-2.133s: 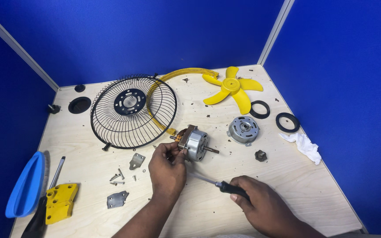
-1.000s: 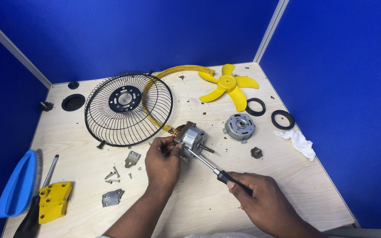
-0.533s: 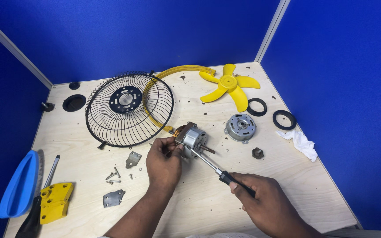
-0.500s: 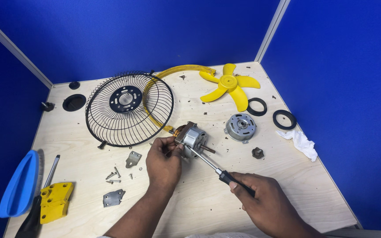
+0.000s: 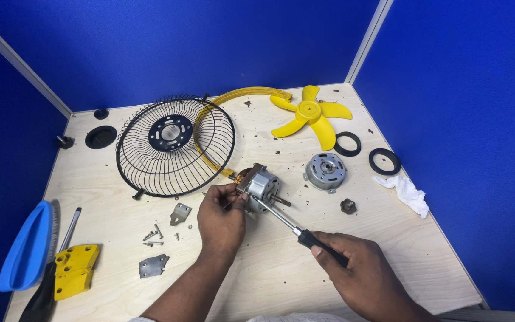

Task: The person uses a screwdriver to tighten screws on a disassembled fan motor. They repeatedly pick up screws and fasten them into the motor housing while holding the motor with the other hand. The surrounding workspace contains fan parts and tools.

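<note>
Head view: we keep the screwdriver (image 5: 287, 223) square to the motor (image 5: 261, 183) — left hand (image 5: 222, 216) pinching it, right hand (image 5: 362, 277) wrapped round the handle.

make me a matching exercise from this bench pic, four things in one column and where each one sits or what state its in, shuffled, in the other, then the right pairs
Things:
1. screwdriver
2. yellow fan blade
3. white rag
4. blue brush

Place or state:
A. lying crumpled near the table's right edge
B. at the far left of the table, beside a yellow block
C. held by the right hand, tip at the motor that the left hand steadies
D. lying flat at the far end of the table, near the corner post

Pairs: 1-C, 2-D, 3-A, 4-B
</note>
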